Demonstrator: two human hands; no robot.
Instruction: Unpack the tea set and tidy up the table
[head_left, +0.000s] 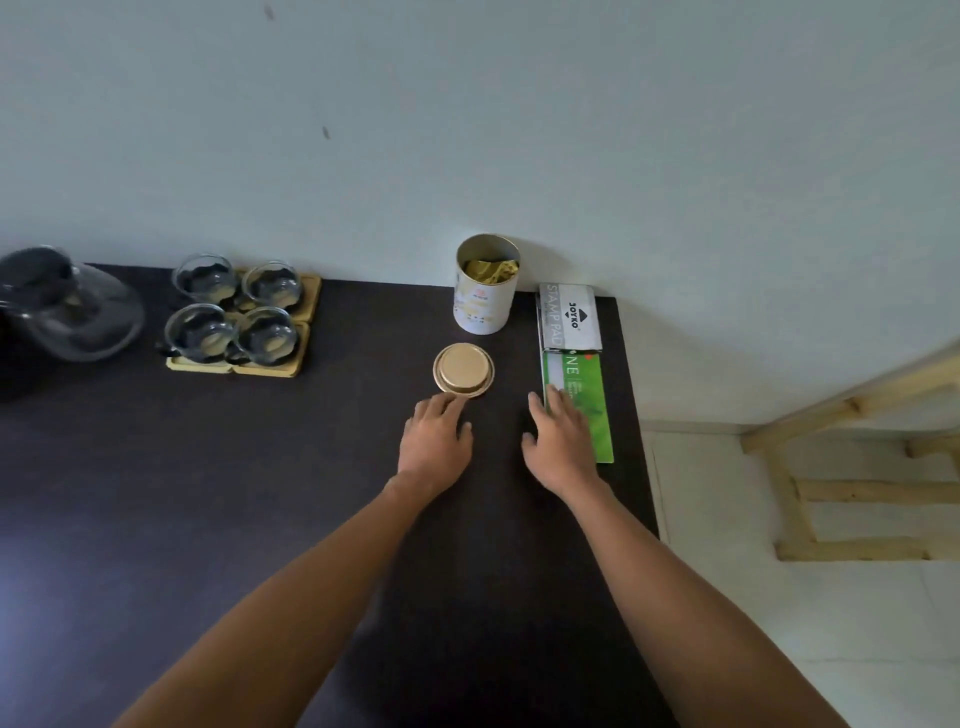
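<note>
An open white tea tin (484, 299) with gold packets inside stands near the wall on the dark table (208, 493). Its gold lid (463, 370) lies upside down just in front of it. My left hand (435, 444) hovers flat right below the lid, fingertips almost at its rim, holding nothing. My right hand (563, 441) rests open with its fingers over the near end of a green box (584, 400). Several glass cups (236, 312) sit on wooden coasters (270, 366) at the left, beside a glass teapot (67, 306).
A grey stamp pad box (569, 317) lies behind the green box by the table's right edge. A wooden frame (852, 478) stands on the white floor to the right. The wall runs along the table's far side.
</note>
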